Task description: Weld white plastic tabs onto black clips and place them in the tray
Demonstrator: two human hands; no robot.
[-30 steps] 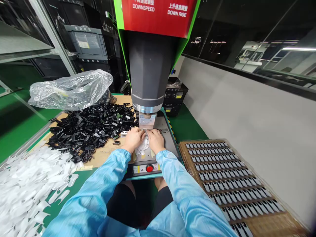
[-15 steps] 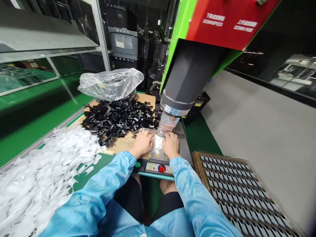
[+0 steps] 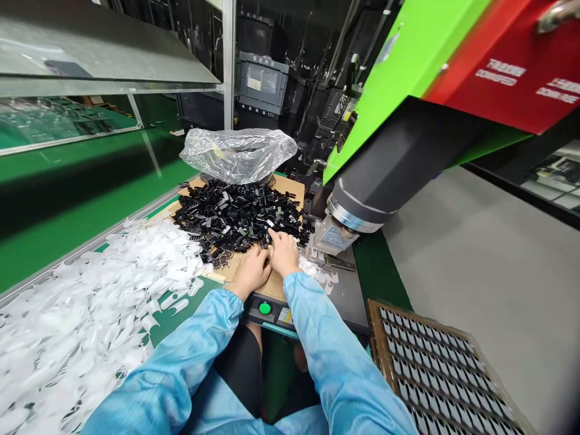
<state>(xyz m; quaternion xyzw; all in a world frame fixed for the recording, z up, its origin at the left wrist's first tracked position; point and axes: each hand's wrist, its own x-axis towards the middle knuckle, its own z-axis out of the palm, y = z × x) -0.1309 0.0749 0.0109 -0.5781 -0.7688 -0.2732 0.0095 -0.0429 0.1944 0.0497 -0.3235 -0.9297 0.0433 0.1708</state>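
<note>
My left hand (image 3: 251, 270) is low over the brown cardboard (image 3: 233, 266), at the front edge of a heap of black plastic parts (image 3: 226, 211). Its fingers are curled closed, and whatever they grip is hidden. Right beside it, my right hand (image 3: 284, 254) is closed with the index finger reaching forward to the heap; what it holds, if anything, cannot be made out. Several small white pieces (image 3: 319, 273) lie on the metal plate to the right, under the head of the press (image 3: 336, 232).
White curved plastic pieces (image 3: 90, 302) cover the table at left. A clear plastic bag (image 3: 240, 157) stands behind the black heap. The green and red machine (image 3: 403, 66) overhangs at right. A green button (image 3: 265, 308) sits in front. At lower right lies a tray of parts (image 3: 435, 362).
Both hands have left the metal plate under the press head and moved left to the near edge of the black heap. My view has turned left.
</note>
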